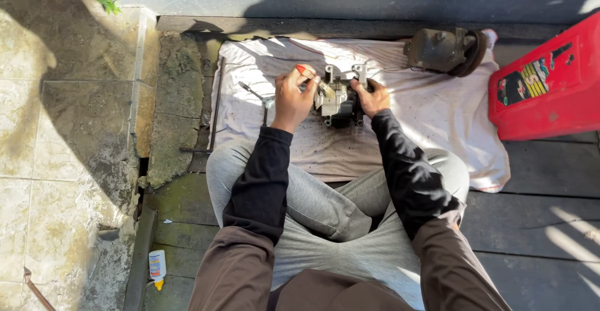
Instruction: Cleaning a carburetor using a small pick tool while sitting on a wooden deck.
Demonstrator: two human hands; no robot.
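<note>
The person is sitting cross-legged on dark boards and working on a small grey metal engine part (337,98), which is resting near the middle of a stained white cloth (437,117) spread in front of the knees. The left hand (292,95) is closed around a red-handled tool (307,74) and is pressing its tip against the left face of the metal part; whether it is a screwdriver or a scraper is too small to tell. The right hand (373,97) is gripping the right side of the part, fingers wrapped narrowly over its edge, steadying it against the cloth. To do this well, I judge the right hand should be bearing down firmly so the part is not twisting or sliding on the cloth, while the left is keeping the tool in line with whatever it is engaging and pushing without jerking, since a slip could send the tip toward the bracing fingers. A thin metal tool (253,92) is lying on the cloth just left of the part. Behind the part and to its right, a dark round housing (445,50) is sitting at the cloth's far edge, and further right of the part a red plastic container (550,83) is standing on the boards. A small glue bottle (157,267) is lying well to the left, near the person.
</note>
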